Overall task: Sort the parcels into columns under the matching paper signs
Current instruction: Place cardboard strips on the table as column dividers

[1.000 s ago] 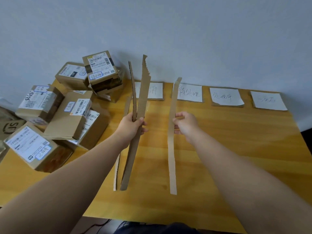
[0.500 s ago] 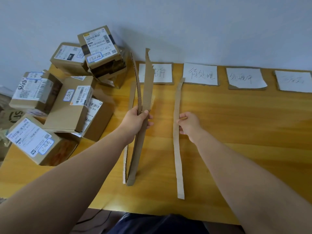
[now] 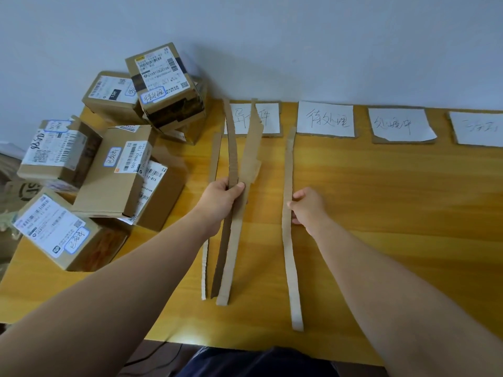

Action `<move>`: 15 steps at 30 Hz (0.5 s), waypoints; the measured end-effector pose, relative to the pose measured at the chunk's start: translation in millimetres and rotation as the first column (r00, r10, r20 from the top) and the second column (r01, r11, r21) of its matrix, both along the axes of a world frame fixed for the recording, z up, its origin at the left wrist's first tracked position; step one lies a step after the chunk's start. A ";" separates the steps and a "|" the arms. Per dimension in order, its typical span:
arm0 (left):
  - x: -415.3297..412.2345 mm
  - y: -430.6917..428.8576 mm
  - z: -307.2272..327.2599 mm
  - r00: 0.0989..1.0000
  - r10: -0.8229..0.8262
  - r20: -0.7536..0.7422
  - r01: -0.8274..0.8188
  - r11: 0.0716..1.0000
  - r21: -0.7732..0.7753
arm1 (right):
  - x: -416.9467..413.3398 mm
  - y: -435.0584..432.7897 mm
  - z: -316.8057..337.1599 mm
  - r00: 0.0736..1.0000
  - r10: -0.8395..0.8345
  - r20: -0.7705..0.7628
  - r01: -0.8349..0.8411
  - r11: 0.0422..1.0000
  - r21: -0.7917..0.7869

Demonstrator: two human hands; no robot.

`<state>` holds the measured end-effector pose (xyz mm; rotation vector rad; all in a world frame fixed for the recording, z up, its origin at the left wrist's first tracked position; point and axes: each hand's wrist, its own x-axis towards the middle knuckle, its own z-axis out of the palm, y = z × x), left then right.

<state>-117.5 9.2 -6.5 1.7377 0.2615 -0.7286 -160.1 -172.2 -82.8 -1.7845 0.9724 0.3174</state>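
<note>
The parcels (image 3: 122,170) sit in a loose heap at the left end of the worktop (image 3: 381,202), none of them under a sign yet. They are brown cartons with white shipping labels, flaps closed, so their contents are hidden. The top carton (image 3: 163,80) sits tilted on the ones below, and the nearest carton (image 3: 62,232) lies close to the worktop's left edge.

Four paper signs (image 3: 325,119) run in a row along the far edge, against the wall (image 3: 299,36), each with handwritten characters.

The left hand (image 3: 220,198) has its fingers wrapped round two cardboard strips (image 3: 251,156). Their near ends rest on the wood and their far ends rise in front of the first sign. Just left of them a thinner strip (image 3: 215,159) lies flat.

The right hand (image 3: 309,209) pinches the edge of a single long strip (image 3: 288,164) with curled fingers. This strip runs from beside the second sign's left corner almost to the near edge.

Between the held pair and the single strip there is a narrow lane of bare wood. Right of the single strip, open wood runs wide below the other three signs.
</note>
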 end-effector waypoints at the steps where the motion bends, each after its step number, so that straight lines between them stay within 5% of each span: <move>1: -0.9 1.4 -1.2 1.000 0.000 -0.001 0.000 1.000 0.007 | -0.2 0.5 -2.3 1.000 -0.011 -0.006 0.011 1.000 0.009; 11: -2.3 10.7 -0.2 1.000 -0.002 0.014 0.002 1.000 0.017 | -0.2 -0.7 1.2 0.988 0.141 -0.066 -0.153 0.963 -0.220; 15: 0.0 7.7 15.4 0.998 0.001 0.056 0.000 1.000 -0.015 | -1.4 0.8 30.9 0.992 0.116 0.042 -0.114 0.993 -0.040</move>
